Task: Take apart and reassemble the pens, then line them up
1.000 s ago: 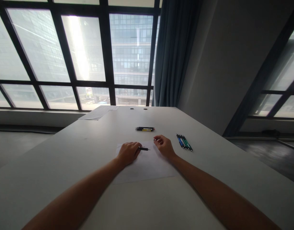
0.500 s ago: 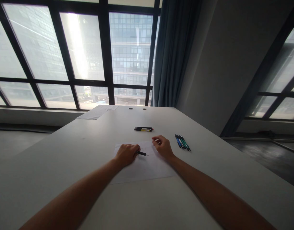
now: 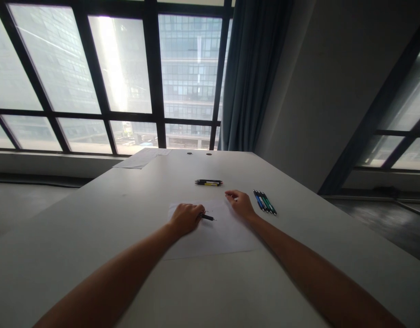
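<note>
A white sheet of paper (image 3: 220, 234) lies on the grey table (image 3: 93, 228) in front of me. My left hand (image 3: 185, 217) rests on the sheet's left part and grips a black pen (image 3: 207, 217), its tip pointing right onto the paper. My right hand (image 3: 242, 203) sits at the sheet's upper right corner, fingers curled, with nothing visible in it. Just right of that hand lies a row of blue and green pens (image 3: 264, 202). A small group of black and yellow pens (image 3: 209, 182) lies farther back.
Some papers (image 3: 141, 158) lie at the table's far left corner, near two round cable holes (image 3: 199, 154). Large windows and a dark curtain (image 3: 251, 77) stand behind the table; a wall runs along the right side.
My right hand has slid a little right and back, toward the blue and green pens. The left hand with the black pen has stayed in place on the paper.
</note>
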The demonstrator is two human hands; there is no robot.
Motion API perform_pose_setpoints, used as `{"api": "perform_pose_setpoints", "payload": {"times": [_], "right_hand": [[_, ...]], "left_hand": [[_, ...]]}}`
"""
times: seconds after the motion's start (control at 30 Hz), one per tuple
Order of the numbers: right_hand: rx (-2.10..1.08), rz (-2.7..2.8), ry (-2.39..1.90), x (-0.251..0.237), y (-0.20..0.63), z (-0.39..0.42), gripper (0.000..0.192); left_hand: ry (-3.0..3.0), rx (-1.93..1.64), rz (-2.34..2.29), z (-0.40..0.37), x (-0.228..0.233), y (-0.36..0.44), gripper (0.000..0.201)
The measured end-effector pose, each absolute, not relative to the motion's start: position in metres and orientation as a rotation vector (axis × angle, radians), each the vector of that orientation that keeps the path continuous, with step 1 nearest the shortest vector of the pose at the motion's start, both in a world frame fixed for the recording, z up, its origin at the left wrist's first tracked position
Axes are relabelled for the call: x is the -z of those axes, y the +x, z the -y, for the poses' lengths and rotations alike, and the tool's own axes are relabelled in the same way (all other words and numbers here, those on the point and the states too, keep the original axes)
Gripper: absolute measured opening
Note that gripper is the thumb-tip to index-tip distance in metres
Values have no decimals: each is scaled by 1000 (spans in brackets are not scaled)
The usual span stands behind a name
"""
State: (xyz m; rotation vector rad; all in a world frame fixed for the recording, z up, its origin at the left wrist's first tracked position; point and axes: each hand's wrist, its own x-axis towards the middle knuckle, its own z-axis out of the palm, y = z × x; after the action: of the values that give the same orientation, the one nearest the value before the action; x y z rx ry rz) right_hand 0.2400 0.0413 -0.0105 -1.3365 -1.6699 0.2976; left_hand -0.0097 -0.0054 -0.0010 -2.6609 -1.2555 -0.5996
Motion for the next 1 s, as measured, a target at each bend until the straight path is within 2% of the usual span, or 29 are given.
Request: {"api": "perform_pose_setpoints", "payload": {"times": [0.2,0.37,0.5,0.8,1.0], "right_hand": [[-230,1719,-1544,16,248,-65,15],[-160,1724,-1578,18,252,-79,22],[-129,1722,-1605,22,258,-85,15],[-124,1708,-1667,27,262,-85,18],[-123,1592,-1584,12,260,-79,28]], "left_hand": [[-2669,603,1256,7,-1,-8,16],[-2682,618,1237,7,-1,-9,15],[-2687,628,1229,6,1,-9,15],[-2665,632,1249,7,0,-8,15],[-2657,616,1271,7,1,-8,16]]}}
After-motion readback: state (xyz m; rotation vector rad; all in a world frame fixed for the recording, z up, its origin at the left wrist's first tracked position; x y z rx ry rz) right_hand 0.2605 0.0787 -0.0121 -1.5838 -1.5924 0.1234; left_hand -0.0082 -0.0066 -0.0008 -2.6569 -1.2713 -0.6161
